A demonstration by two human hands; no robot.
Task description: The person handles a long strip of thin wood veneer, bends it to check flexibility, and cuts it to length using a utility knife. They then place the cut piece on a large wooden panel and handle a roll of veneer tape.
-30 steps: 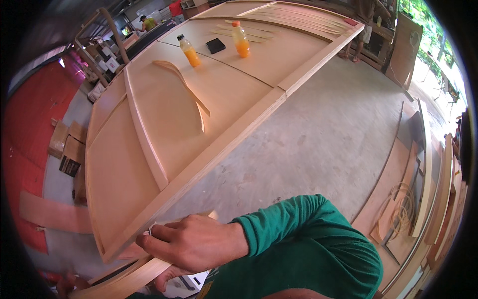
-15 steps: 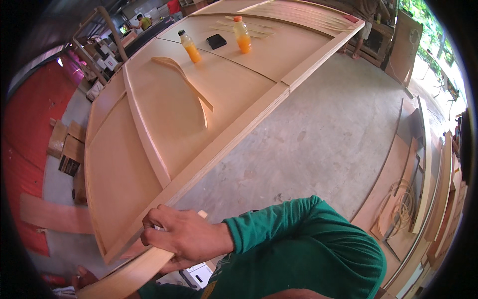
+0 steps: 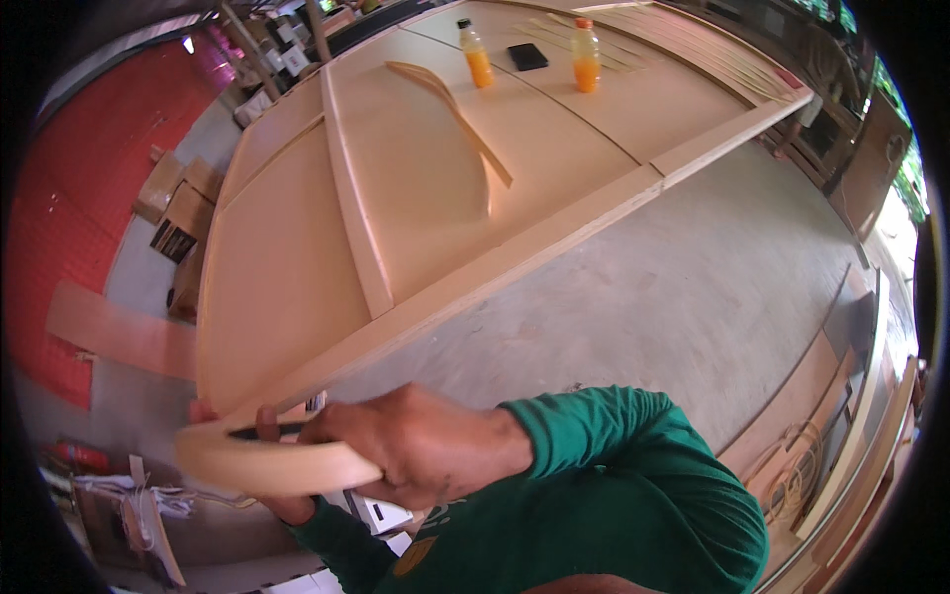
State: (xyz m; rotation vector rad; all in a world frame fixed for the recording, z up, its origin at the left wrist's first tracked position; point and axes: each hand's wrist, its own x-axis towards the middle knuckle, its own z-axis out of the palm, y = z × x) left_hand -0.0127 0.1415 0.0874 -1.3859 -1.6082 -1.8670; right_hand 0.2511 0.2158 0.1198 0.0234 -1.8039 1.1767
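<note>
A pale, bendy wood strip (image 3: pixel 267 470) bows across the lower left, close to a corner of the large wooden panel (image 3: pixel 435 297). My right hand (image 3: pixel 396 441) is closed around the strip's right end. Something small and dark shows beside its fingers, too blurred to name. Behind the strip is my left hand (image 3: pixel 289 507), mostly hidden; its wrist shows below and fingertips show above, at the strip's left end. On the panel lie a loose curved strip (image 3: pixel 460 119), two bottles of orange drink (image 3: pixel 479 67) (image 3: pixel 586 69) and a black flat case (image 3: pixel 527 56).
A raised rail (image 3: pixel 351 208) crosses the panel. Cardboard boxes (image 3: pixel 188 220) stand on the floor at left, by a red sheet (image 3: pixel 99 178). Long boards (image 3: pixel 851 416) and a coil of thin strip (image 3: pixel 792 475) lie at right. Thin strips rest on the panel's far end.
The view has swung left and down, so the panel appears farther right. Both hands have raised the wood strip, which is now more sharply bowed.
</note>
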